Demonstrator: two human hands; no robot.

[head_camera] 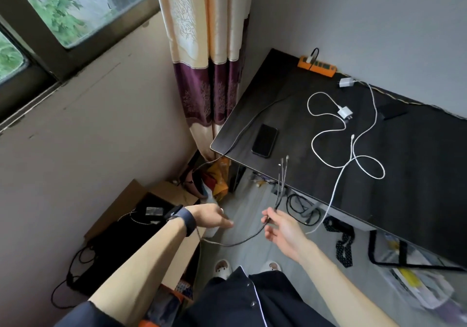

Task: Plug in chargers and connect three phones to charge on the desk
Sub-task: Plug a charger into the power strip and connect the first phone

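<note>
My right hand (280,228) pinches a dark braided multi-head cable (281,180) whose three plug ends stick up in front of the black desk (417,175). The cable sags left to my left hand (214,216), whose fingers are closed loosely; its grip on the cable is hidden. One black phone (264,140) lies face up near the desk's left edge. A second dark phone (393,111) lies by the wall. Two white chargers (345,111) (345,82) with looping white cables lie unplugged on the desk. An orange power strip (317,67) sits at the far corner with one plug in it.
A thin black cord (255,119) runs from the strip over the desk's left edge to the floor. A curtain (202,74) hangs beside the desk. Cardboard boxes (141,200), a black bag and cables lie on the floor at left; clutter and cables lie under the desk.
</note>
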